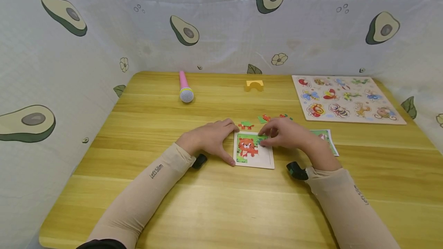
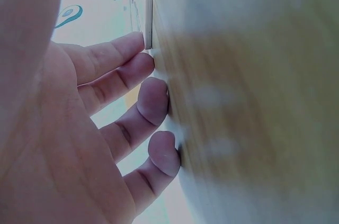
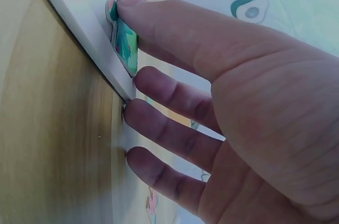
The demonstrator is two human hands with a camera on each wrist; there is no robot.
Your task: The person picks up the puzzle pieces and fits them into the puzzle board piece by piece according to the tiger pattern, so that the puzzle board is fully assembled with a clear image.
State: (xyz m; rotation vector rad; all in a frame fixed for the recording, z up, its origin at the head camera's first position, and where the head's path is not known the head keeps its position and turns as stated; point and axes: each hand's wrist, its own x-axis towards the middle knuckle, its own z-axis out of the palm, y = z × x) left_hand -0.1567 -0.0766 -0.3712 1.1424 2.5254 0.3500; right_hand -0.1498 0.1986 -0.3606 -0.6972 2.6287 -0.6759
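Note:
A small square jigsaw board [image 1: 263, 160] lies on the table, an orange tiger picture partly filled in on it and its lower right bare white. My left hand [image 1: 212, 137] rests at the board's left side, thumb by the lower corner and index finger by the upper one; its other fingertips touch the tabletop in the left wrist view. Over the board's upper right, my right hand [image 1: 290, 133] has thumb and index finger on a green jigsaw piece [image 3: 125, 44]. Its other fingers spread past the board's edge. Loose jigsaw pieces [image 1: 246, 126] lie just behind the board.
A printed card [image 1: 331, 145] lies partly behind the right wrist. Farther back are a pink toy microphone [image 1: 183, 83], a yellow arch block [image 1: 254, 85] and a wooden insect puzzle board [image 1: 349, 99]. White avocado-print cloth [image 1: 221, 30] hangs behind the table.

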